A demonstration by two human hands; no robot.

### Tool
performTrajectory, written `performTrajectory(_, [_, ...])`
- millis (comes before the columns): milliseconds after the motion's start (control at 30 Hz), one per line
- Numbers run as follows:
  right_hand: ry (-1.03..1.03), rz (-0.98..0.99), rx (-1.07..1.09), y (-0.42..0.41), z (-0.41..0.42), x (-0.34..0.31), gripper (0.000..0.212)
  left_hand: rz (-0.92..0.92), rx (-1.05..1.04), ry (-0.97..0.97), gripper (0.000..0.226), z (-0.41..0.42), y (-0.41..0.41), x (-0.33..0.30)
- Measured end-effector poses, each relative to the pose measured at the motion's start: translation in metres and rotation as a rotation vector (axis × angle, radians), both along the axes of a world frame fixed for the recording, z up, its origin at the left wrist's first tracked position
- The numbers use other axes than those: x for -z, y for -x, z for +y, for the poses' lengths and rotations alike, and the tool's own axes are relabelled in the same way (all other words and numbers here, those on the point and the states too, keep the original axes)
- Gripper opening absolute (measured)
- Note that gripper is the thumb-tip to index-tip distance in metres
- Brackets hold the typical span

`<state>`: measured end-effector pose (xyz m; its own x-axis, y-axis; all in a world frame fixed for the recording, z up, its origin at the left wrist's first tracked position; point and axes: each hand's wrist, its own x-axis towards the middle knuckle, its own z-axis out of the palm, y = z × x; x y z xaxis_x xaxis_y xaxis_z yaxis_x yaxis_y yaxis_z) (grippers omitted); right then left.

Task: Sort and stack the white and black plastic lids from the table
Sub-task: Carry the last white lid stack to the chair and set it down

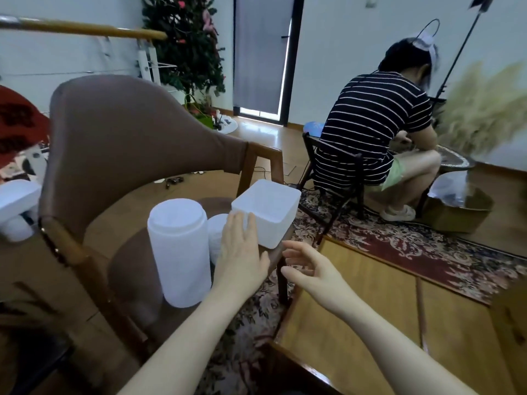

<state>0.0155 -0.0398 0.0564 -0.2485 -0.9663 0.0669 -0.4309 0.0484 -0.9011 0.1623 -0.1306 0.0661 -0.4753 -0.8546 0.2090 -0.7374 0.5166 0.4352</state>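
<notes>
Our left hand (242, 252), fingers straight and holding nothing, touches the white square tub (268, 213) just beyond its fingertips; our right hand (308, 269), loosely spread, empty, hovers nearer its corner.

On the chair seat in front of me stand a tall white cylindrical stack of lids (179, 252), upright, a shorter round white stack (217, 236) just behind it, and a white square open-topped tub (268, 213) at the seat's right edge.
</notes>
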Motion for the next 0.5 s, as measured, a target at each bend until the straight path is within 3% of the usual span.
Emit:
performTrajectory(167, [-0.046, -0.067, 0.023, -0.001, -0.013, 0.015, 0.043, -0.199, -0.201, 0.043, 0.082, -0.022, 0.009, 0.014])
performTrajectory(267, [-0.076, -0.096, 0.028, -0.001, -0.024, 0.022, 0.043, -0.241, -0.206, 0.079, 0.071, -0.026, 0.012, 0.02])
performTrajectory(400, [-0.089, -0.116, 0.039, -0.003, -0.039, 0.032, 0.042, -0.033, -0.118, 0.132, 0.048, -0.03, 0.013, 0.022])
performTrajectory(500, [-0.122, -0.143, 0.035, -0.005, -0.051, 0.037, 0.044, 0.186, -0.152, 0.158, 0.047, -0.04, 0.011, 0.029])
